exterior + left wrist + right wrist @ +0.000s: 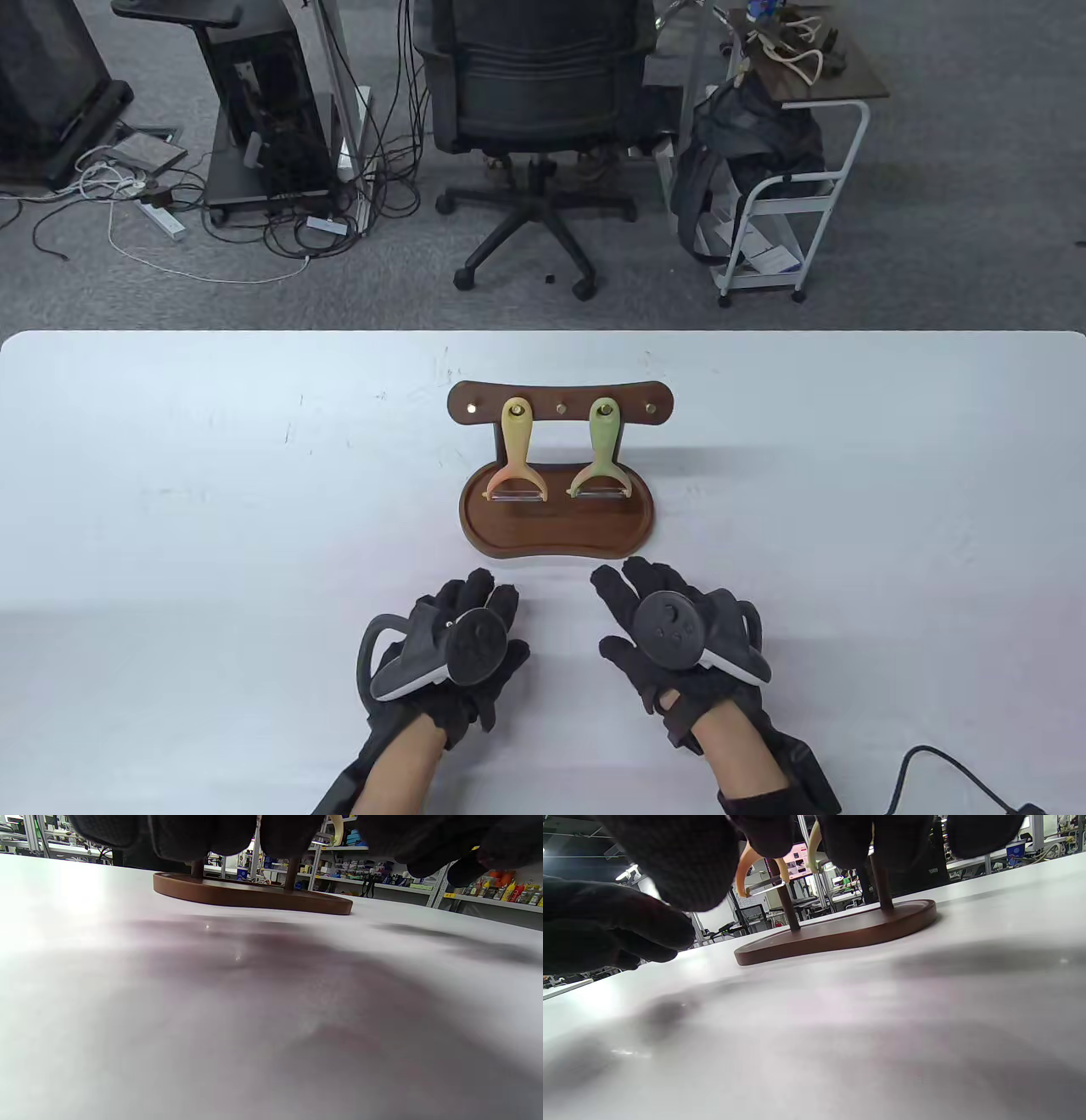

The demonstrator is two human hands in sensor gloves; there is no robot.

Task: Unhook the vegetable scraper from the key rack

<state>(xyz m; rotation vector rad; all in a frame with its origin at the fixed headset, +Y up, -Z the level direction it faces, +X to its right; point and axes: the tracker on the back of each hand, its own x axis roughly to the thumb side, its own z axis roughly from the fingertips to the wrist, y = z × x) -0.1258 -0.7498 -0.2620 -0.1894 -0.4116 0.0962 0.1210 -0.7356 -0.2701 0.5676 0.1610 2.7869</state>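
Not begun — orange plastic scraper (516,454) and green plastic scraper (602,452) both hooked on dark wooden key rack (560,401). Left hand (465,647), right hand (670,638) flat on white counter (170,526), fingers spread, holding nothing.

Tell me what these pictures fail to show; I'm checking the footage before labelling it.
- Left wrist view: the gloved fingers along the top edge hide the key rack above its base.
- Right wrist view: fingers cover both scrapers' handles and hooks.
- Table view: the orange scraper and green scraper are too small to judge hook seating.
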